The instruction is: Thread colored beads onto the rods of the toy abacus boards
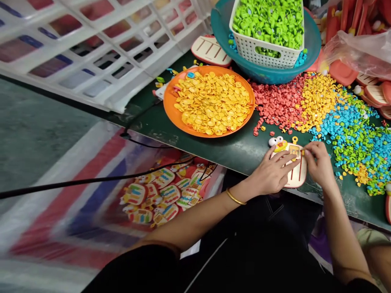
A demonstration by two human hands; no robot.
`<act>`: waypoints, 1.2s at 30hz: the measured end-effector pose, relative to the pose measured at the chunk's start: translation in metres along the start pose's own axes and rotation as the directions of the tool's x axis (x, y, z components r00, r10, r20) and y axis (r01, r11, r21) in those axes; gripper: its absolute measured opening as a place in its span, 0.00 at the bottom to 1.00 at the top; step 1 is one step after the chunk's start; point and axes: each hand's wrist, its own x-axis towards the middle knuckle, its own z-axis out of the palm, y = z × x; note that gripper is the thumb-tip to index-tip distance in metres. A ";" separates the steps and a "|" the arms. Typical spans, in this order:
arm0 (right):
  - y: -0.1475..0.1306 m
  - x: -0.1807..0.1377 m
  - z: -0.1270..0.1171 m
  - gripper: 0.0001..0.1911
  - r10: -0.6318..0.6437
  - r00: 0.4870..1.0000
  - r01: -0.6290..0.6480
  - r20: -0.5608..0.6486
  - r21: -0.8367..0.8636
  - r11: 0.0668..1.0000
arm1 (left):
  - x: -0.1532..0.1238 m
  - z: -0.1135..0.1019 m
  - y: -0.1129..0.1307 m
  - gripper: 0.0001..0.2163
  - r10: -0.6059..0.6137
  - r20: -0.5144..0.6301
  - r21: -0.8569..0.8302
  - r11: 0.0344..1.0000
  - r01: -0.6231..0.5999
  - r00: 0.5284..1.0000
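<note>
A cream toy board (pixel 297 175) with slots, a yellow duck head (pixel 280 145) with bulging white eyes and a small yellow loop lies at the near edge of the dark green table. My left hand (pixel 271 173) rests over its left side, fingers stretched across and holding it down; the thumb is hidden. At the board's upper right edge, my right hand (pixel 319 162) has thumb and forefinger pinched together on a small yellow piece (pixel 302 152), mostly covered by the fingertips. An orange-tan panel (pixel 294 151) shows near the top of the board.
Behind the board stands an orange plate (pixel 171 116) of yellow discs. Loose red pieces (pixel 279 101), yellow pieces (pixel 320 95) and blue-green pieces (pixel 360 138) spread rightward. A white basket (pixel 259 55) sits in a teal basin (pixel 218 24). Finished-looking toys (pixel 168 193) lie below left, past a black cable (pixel 100 179).
</note>
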 end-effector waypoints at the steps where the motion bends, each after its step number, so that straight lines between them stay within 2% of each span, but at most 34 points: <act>1: -0.002 -0.004 0.005 0.10 0.035 0.999 -0.034 -0.035 0.021 0.999 | 0.000 0.001 0.001 0.25 -0.016 -0.017 -0.008 1.000 0.016 1.000; 4: -0.005 -0.005 0.020 0.09 0.122 0.983 -0.118 -0.140 0.034 0.992 | 0.001 0.002 0.005 0.23 -0.061 -0.057 -0.016 0.998 0.061 0.996; 7: -0.004 -0.004 0.028 0.10 0.068 0.983 -0.076 -0.169 -0.039 0.996 | 0.001 0.003 0.007 0.21 -0.120 -0.105 -0.034 0.993 0.117 0.987; 11: -0.010 -0.027 0.033 0.13 -0.052 0.995 0.044 -0.081 -0.101 0.994 | -0.004 0.008 0.005 0.16 -0.169 -0.221 -0.091 0.984 0.153 0.961; 13: -0.015 -0.040 0.036 0.14 -0.098 0.994 0.096 -0.038 -0.058 0.994 | -0.006 0.010 0.003 0.15 -0.168 -0.247 -0.114 0.983 0.144 0.954; 15: -0.019 -0.044 0.036 0.15 -0.106 0.994 0.107 -0.015 0.025 0.994 | -0.006 0.009 0.002 0.17 -0.172 -0.248 -0.121 0.982 0.145 0.953; 18: -0.014 -0.022 0.029 0.13 -0.011 0.993 0.024 -0.115 0.112 0.993 | -0.004 0.007 0.002 0.21 -0.158 -0.226 -0.100 0.985 0.138 0.961; 21: 0.000 0.023 0.022 0.10 0.050 0.977 -0.049 -0.209 0.013 0.999 | -0.002 0.006 0.003 0.19 -0.142 -0.228 -0.085 0.988 0.125 0.963; 24: 0.013 0.061 0.023 0.09 0.050 0.996 -0.063 -0.079 -0.174 0.983 | -0.003 0.009 0.004 0.14 -0.173 -0.278 -0.108 0.983 0.148 0.945; 26: 0.016 0.071 0.022 0.10 0.050 0.999 -0.052 -0.015 -0.250 0.967 | -0.004 0.010 0.004 0.10 -0.171 -0.303 -0.130 0.982 0.137 0.937; 28: 0.014 0.068 0.016 0.10 0.038 0.999 -0.038 -0.005 -0.267 0.963 | -0.005 0.012 0.003 0.07 -0.133 -0.328 -0.146 0.985 0.089 0.935; 30: 0.010 0.054 0.006 0.10 0.037 0.999 -0.040 -0.017 -0.215 0.976 | -0.007 0.013 0.002 0.06 -0.078 -0.367 -0.149 0.989 0.025 0.927; 33: 0.006 0.027 -0.006 0.11 0.084 0.996 -0.083 0.004 -0.069 0.994 | -0.009 0.014 0.000 0.11 -0.010 -0.409 -0.131 0.990 -0.048 0.912; 36: 0.005 0.008 -0.003 0.09 0.185 0.983 -0.183 -0.022 0.046 0.982 | -0.010 0.012 -0.002 0.15 0.020 -0.374 -0.117 0.991 -0.069 0.927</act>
